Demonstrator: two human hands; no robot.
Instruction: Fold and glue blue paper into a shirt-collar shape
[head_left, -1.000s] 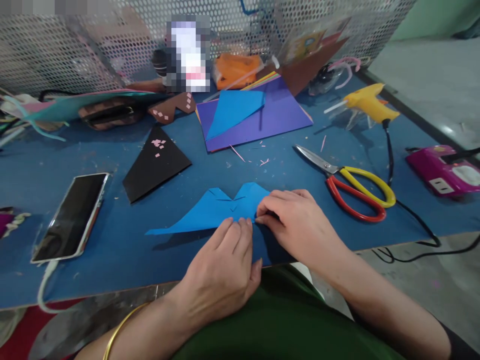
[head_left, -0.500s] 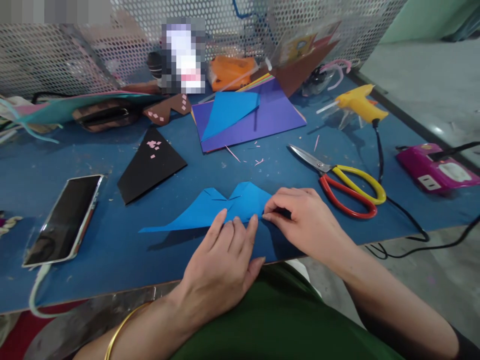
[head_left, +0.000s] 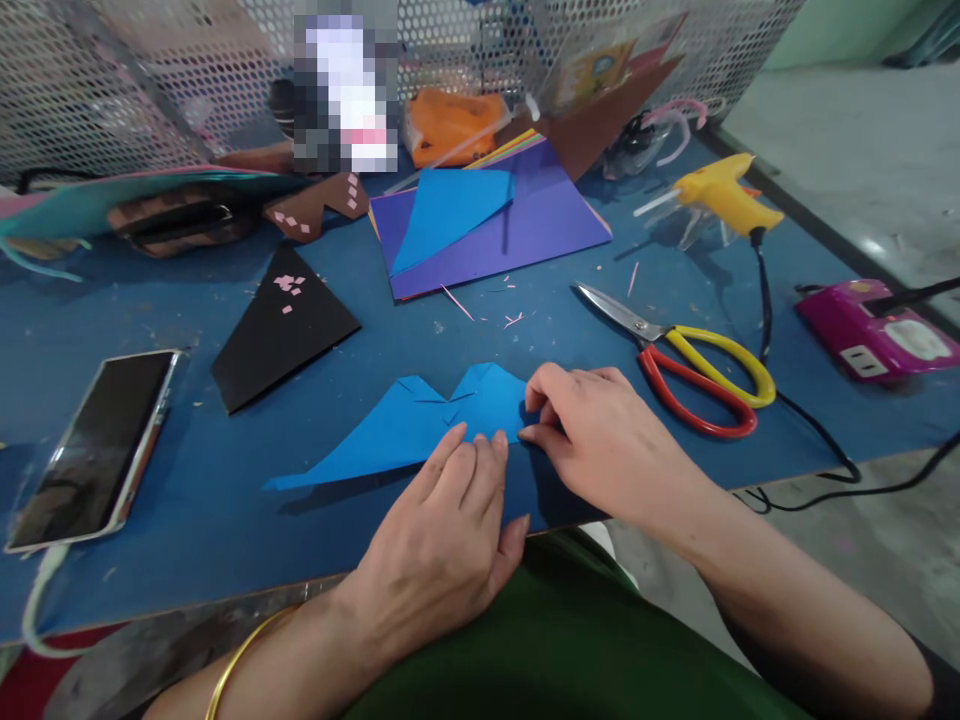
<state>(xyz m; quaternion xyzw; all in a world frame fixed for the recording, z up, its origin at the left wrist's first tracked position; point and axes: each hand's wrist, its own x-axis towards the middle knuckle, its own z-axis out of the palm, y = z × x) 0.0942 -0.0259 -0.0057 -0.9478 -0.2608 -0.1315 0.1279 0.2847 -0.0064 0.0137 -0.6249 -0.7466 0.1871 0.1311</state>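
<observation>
A folded blue paper piece (head_left: 375, 430) lies near the table's front edge, with two raised humps and a thin tip pointing left. My left hand (head_left: 450, 510) rests on its near edge, fingers laid out flat and thumb apart. At the paper's right end, my right hand (head_left: 577, 410) is closed, with thumb and forefinger pinching the edge. That edge is partly hidden behind the fingers. Right of the hands lie scissors (head_left: 675, 350) with one red and one yellow handle. A black folded paper piece (head_left: 285, 340) with small pink bits on it lies to the left.
A purple sheet (head_left: 555, 210) under another blue paper piece (head_left: 450, 210) lies farther back. A yellow glue gun (head_left: 724, 195) and a magenta power socket (head_left: 877, 335) with cords are on the right. A phone (head_left: 97, 440) on a cable lies left. A perforated metal panel (head_left: 187, 90) stands behind.
The view has shifted slightly, moving the left-hand objects farther left. The blue paper's left tip appears a little lower. Both hands stay on the paper, and the right fingers have moved slightly.
</observation>
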